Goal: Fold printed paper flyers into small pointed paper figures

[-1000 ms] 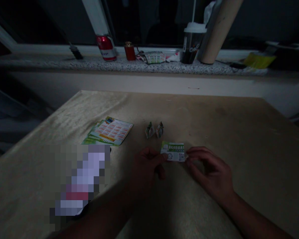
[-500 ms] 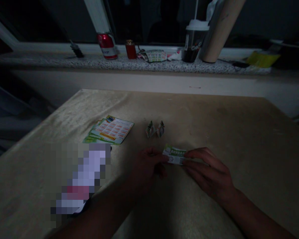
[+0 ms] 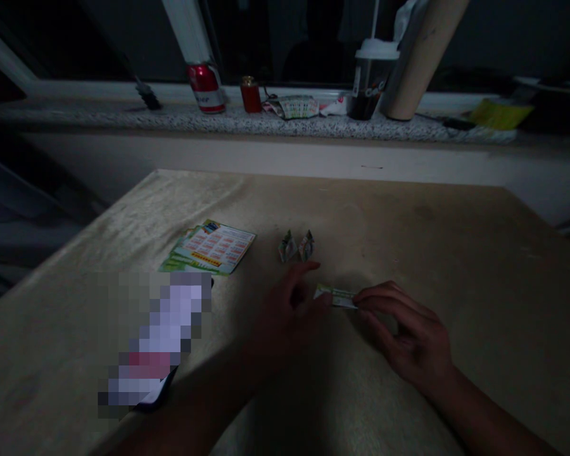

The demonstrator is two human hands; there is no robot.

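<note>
On a tan tabletop (image 3: 432,240), pixelated phone (image 3: 168,332), right hand (image 3: 411,329) pinching, left hand (image 3: 285,316) with fingers parted, fanned leaflets (image 3: 218,245), paper strip (image 3: 342,299) in that right-hand pinch, left thumb at its other end, two folded papers (image 3: 306,247) just beyond.

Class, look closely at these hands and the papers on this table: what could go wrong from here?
The right hand pinches one end of the small green-and-white paper, with only the thumb of the left hand at the other, so it might slip or crease crookedly.

The left index finger stretches out close to the two folded papers; a nudge could topple them.

The light is dim, so the small paper's edges may be misjudged.
</note>
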